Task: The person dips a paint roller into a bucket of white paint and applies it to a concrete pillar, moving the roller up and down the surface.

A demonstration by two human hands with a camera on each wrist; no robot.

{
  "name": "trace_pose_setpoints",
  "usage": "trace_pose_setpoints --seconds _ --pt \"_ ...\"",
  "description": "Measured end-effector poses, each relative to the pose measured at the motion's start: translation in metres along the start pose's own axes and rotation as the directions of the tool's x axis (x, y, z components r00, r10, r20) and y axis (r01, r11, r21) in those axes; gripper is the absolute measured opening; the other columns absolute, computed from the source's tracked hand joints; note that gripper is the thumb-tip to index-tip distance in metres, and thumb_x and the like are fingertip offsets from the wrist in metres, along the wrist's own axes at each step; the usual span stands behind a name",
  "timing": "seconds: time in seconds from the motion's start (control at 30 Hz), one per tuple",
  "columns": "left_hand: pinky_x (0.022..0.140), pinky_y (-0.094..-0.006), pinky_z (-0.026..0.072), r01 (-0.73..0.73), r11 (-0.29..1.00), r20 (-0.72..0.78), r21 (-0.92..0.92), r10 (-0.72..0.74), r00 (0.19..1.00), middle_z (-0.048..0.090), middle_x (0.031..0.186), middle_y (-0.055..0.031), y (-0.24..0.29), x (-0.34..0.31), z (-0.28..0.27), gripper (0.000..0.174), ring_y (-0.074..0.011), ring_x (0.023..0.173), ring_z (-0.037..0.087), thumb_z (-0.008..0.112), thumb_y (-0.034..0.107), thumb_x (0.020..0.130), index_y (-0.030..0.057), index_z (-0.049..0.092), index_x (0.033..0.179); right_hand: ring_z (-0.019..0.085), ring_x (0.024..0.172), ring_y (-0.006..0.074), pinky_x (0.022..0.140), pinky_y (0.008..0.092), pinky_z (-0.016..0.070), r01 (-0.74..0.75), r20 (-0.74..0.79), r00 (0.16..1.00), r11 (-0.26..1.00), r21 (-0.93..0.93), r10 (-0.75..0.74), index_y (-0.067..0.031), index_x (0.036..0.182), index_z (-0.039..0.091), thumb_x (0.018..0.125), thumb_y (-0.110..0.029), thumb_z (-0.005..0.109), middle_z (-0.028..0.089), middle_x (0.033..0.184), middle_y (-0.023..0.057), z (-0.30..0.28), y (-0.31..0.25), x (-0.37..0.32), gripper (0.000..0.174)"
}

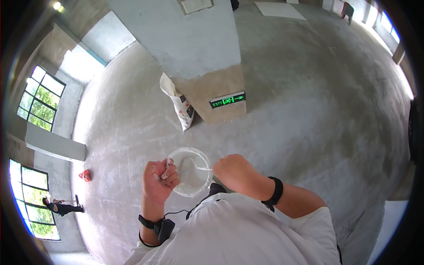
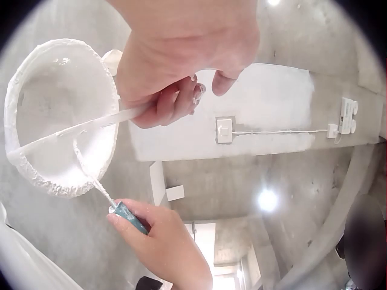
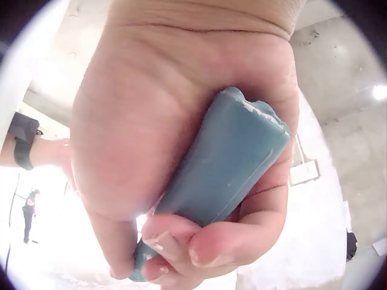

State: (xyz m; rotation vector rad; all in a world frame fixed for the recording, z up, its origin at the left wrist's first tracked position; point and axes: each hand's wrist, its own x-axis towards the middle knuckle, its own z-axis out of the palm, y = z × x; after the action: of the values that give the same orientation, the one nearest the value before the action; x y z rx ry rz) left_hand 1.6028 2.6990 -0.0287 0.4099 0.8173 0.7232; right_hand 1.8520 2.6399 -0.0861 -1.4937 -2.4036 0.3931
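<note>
A round white bucket (image 1: 189, 192), its rim crusted with white paste, is in front of the body in the head view. My left hand (image 1: 160, 179) is at its left side, fingers curled round the bucket's white strap-like handle (image 2: 97, 122), with white smears on the fingertips. From the other side my right hand (image 1: 238, 174) grips a tool by its teal handle (image 3: 224, 157). The tool's thin, white-coated shaft (image 2: 94, 180) reaches over the rim into the bucket. White paste lines the inside; what the tool's far end looks like is hidden by it.
A pillar with a lit green exit sign (image 1: 228, 100) stands ahead, a white sack (image 1: 179, 104) leaning at its base. A red bag (image 1: 85, 175) lies on the floor at left, near a standing person (image 1: 64, 207) by the windows. A dark chair (image 1: 347, 12) is far right.
</note>
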Motion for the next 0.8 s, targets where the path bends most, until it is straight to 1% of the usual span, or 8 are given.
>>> trace_pose_setpoints --seconds 0.13,0.27,0.33,0.43,0.57,0.63,0.73,0.8 --pt "0.051 -0.0246 0.0251 -0.033 0.999 0.005 -0.015 0.033 0.999 0.036 0.058 0.0043 -0.004 -0.001 -0.009 0.025 -0.0072 0.048 0.029 0.047 0.026 0.085 0.0043 0.057 0.092 0.063 0.054 0.0272 0.046 0.0366 0.0458 0.045 0.011 0.999 0.995 -0.085 -0.044 -0.0087 0.057 0.063 0.066 -0.008 0.068 0.06 0.057 0.0116 -0.006 -0.003 -0.004 0.01" --pt "0.051 -0.0246 0.0264 -0.083 0.997 -0.006 -0.009 0.083 0.997 0.037 0.058 0.0038 -0.004 -0.005 -0.015 0.027 -0.0072 0.048 0.03 0.047 0.027 0.086 0.0037 0.057 0.093 0.063 0.054 0.0244 0.045 0.0346 0.0443 0.038 0.059 0.998 0.991 -0.128 -0.03 -0.0084 0.058 0.063 0.064 -0.007 0.069 0.06 0.056 0.0095 -0.028 -0.008 -0.01 0.009" --pt "0.051 -0.0247 0.0268 -0.098 0.995 -0.01 -0.016 0.097 0.995 0.037 0.059 0.0037 -0.005 -0.009 -0.019 0.027 -0.0072 0.048 0.03 0.047 0.028 0.086 0.0035 0.057 0.093 0.064 0.054 0.0232 0.044 0.0338 0.0432 0.025 0.211 0.977 0.987 -0.161 0.01 -0.0078 0.059 0.064 0.062 -0.005 0.069 0.06 0.055 0.0082 -0.047 -0.015 -0.015 0.006" --pt "0.051 -0.0247 0.0266 -0.108 0.993 0.026 -0.038 0.109 0.994 0.037 0.059 0.0036 -0.006 -0.011 -0.018 0.027 -0.0072 0.048 0.03 0.047 0.028 0.086 0.0034 0.056 0.094 0.065 0.055 0.0238 0.044 0.0333 0.0432 -0.009 0.285 0.957 0.986 -0.164 0.057 -0.0073 0.061 0.065 0.061 -0.004 0.069 0.059 0.055 0.0087 -0.071 -0.014 -0.022 0.006" --pt "0.051 -0.0246 0.0262 -0.094 0.995 0.047 0.012 0.094 0.994 0.036 0.059 0.004 -0.013 -0.014 -0.012 0.029 -0.0067 0.047 0.029 0.048 0.031 0.086 0.0038 0.055 0.096 0.066 0.057 0.0251 0.045 0.034 0.0447 0.06 0.239 0.971 0.989 -0.132 -0.027 -0.007 0.06 0.064 0.061 -0.003 0.069 0.06 0.057 0.0101 -0.078 -0.006 -0.027 0.006" --pt "0.051 -0.0245 0.0262 -0.09 0.995 0.047 0.05 0.088 0.995 0.036 0.058 0.0047 -0.015 -0.016 -0.01 0.031 -0.0062 0.047 0.029 0.049 0.033 0.086 0.0041 0.054 0.097 0.066 0.058 0.0268 0.048 0.0353 0.0479 0.075 0.153 0.986 0.993 -0.094 -0.06 -0.0061 0.061 0.064 0.061 -0.003 0.069 0.062 0.058 0.0119 -0.059 -0.001 -0.026 0.006" --pt "0.05 -0.0246 0.0257 -0.058 0.994 0.019 0.088 0.056 0.998 0.036 0.058 0.0047 -0.02 -0.017 -0.005 0.031 -0.0062 0.047 0.029 0.049 0.032 0.085 0.0043 0.054 0.096 0.067 0.059 0.0278 0.051 0.0366 0.0503 0.1 0.094 0.991 0.994 -0.032 -0.097 -0.0054 0.061 0.065 0.062 -0.003 0.068 0.063 0.06 0.0127 -0.026 0.001 -0.017 0.005" --pt "0.05 -0.0245 0.0253 -0.064 0.992 0.011 0.107 0.063 0.998 0.037 0.058 0.0047 -0.022 -0.017 -0.006 0.031 -0.0062 0.047 0.029 0.049 0.032 0.084 0.0044 0.054 0.096 0.067 0.06 0.0278 0.052 0.0368 0.0509 0.095 0.131 0.987 0.995 -0.026 -0.091 -0.0053 0.061 0.065 0.062 -0.004 0.069 0.063 0.061 0.013 -0.01 0.001 -0.011 0.004"
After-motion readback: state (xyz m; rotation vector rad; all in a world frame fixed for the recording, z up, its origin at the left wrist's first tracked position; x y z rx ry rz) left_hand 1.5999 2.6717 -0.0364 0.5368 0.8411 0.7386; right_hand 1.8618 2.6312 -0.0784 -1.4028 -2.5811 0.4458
